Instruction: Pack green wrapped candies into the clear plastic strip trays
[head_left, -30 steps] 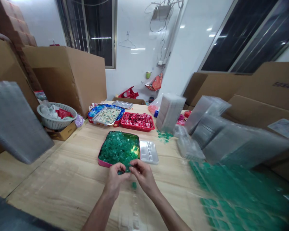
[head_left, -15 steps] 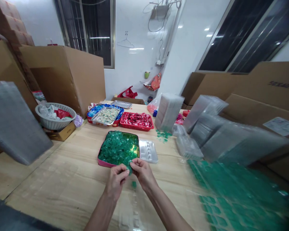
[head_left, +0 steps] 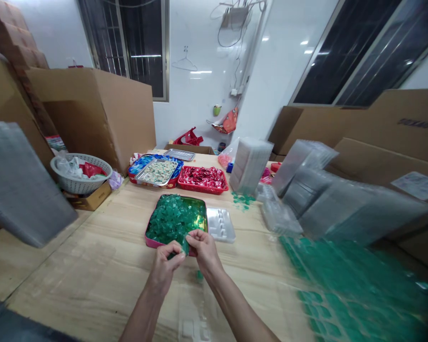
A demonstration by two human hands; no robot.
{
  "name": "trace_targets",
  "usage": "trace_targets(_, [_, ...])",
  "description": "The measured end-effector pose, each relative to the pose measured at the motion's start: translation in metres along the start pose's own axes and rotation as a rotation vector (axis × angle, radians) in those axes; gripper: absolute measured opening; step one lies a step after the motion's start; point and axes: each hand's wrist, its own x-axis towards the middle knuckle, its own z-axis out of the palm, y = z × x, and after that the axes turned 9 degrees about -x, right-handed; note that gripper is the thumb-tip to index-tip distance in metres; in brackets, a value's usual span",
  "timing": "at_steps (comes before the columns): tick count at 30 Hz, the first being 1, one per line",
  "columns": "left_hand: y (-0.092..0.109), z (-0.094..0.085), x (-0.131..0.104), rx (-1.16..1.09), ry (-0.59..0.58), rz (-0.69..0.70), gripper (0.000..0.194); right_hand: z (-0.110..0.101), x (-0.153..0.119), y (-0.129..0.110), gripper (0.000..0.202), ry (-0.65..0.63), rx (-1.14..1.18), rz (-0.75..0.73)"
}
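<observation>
My left hand [head_left: 164, 267] and my right hand [head_left: 202, 248] meet at the near edge of a pink tray [head_left: 151, 241] heaped with green wrapped candies [head_left: 173, 218]. Both hands pinch one green candy [head_left: 184, 245] between their fingertips. A single green candy [head_left: 199, 274] lies on the wooden table just under my right wrist. A clear plastic insert tray [head_left: 196, 319] lies flat on the table between my forearms.
A white moulded tray [head_left: 219, 223] sits right of the pink tray. Behind are a red tray of red candies [head_left: 202, 178] and a blue tray [head_left: 156, 171]. Stacks of clear trays [head_left: 250, 164] stand right, filled green trays [head_left: 356, 289] near right, a basket [head_left: 80, 172] left, cardboard boxes around.
Both hands have shifted slightly left and toward the pink tray's near edge, still working the green candy between the fingertips.
</observation>
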Motion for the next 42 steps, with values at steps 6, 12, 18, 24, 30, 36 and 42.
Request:
trace_targets(6, [-0.002,0.000,-0.004,-0.101,-0.007,-0.079,0.026,-0.001,-0.002,0.000,0.029,0.045,-0.059,-0.100])
trace_targets(12, [-0.002,0.006,-0.008,-0.062,0.100,-0.144,0.027,-0.006,-0.019,-0.004,0.020,-0.020,-0.264,-0.267])
trace_targets(18, [0.000,0.014,-0.010,0.254,0.264,0.000,0.014,-0.015,-0.042,-0.005,0.012,-0.118,-0.405,-0.439])
trace_targets(24, [0.013,0.017,-0.019,0.520,0.234,0.226,0.014,-0.020,-0.060,-0.024,0.018,-0.222,-0.773,-0.659])
trace_targets(30, [0.023,0.022,-0.029,0.628,0.139,0.292,0.022,-0.020,-0.062,-0.016,0.022,-0.204,-1.033,-1.018])
trace_targets(36, [0.028,0.027,-0.034,0.637,0.054,0.300,0.022,-0.012,-0.062,-0.008,0.019,-0.148,-0.626,-0.511])
trace_targets(42, [0.031,0.030,-0.040,0.609,-0.021,0.400,0.019,-0.008,-0.062,-0.012,0.031,-0.301,0.126,-0.014])
